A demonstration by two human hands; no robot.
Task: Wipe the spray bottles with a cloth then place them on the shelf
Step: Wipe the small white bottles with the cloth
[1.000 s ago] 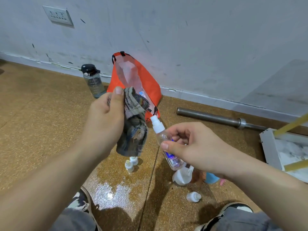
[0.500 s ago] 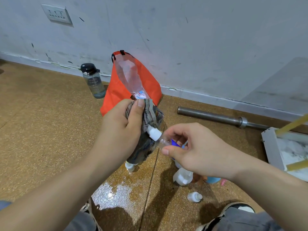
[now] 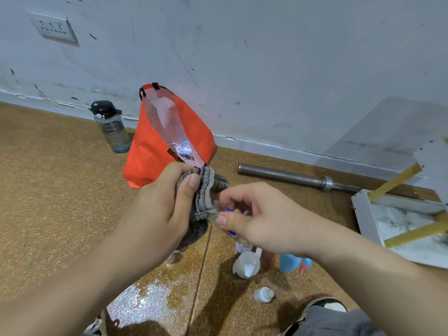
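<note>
The striped grey cloth (image 3: 205, 195), gripped by the fingers of the left hand (image 3: 164, 209), has closed over the top of the small clear, blue-labelled spray bottle (image 3: 232, 232), pinched by the right hand (image 3: 261, 223) above the wet floor (image 3: 48, 190)

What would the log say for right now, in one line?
step: wiping | right hand: pinches small clear plastic spray bottle | left hand: grips grey striped cloth over its top | placing: not yet done
</note>
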